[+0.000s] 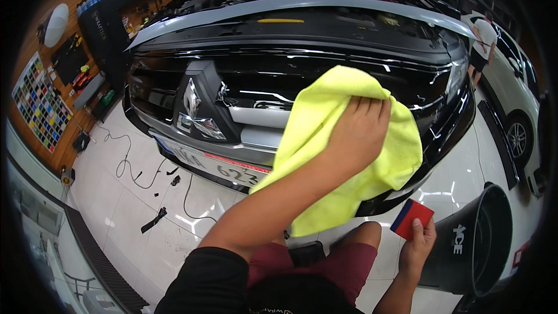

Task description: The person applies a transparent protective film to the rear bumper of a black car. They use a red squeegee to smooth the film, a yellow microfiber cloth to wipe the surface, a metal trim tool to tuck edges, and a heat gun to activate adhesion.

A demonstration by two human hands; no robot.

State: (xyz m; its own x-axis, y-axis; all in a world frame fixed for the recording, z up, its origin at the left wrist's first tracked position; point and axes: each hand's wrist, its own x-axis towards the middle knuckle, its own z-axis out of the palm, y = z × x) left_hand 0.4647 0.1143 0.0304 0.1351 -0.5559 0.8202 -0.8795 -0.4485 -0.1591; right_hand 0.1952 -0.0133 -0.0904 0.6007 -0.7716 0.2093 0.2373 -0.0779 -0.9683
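Observation:
My left hand [360, 131] reaches across to the right side of a black car's front grille [157, 87], its fingers pressed onto a bunched yellow-green cloth [308, 192] that hangs over the grille and bumper. The cloth hides part of the number plate [195, 157]. Low on the right, my right hand [421, 244] grips a red squeegee card [407, 218] with a dark edge, held apart from the cloth. A silver emblem [192, 104] shows left of the cloth.
A large dark bucket [494, 227] stands at lower right. Cables and black scraps [154, 218] lie on the tiled floor [116, 192]. A person [485, 38] stands by a white car [523, 81]. Tools and a colour swatch board [40, 102] line the left wall.

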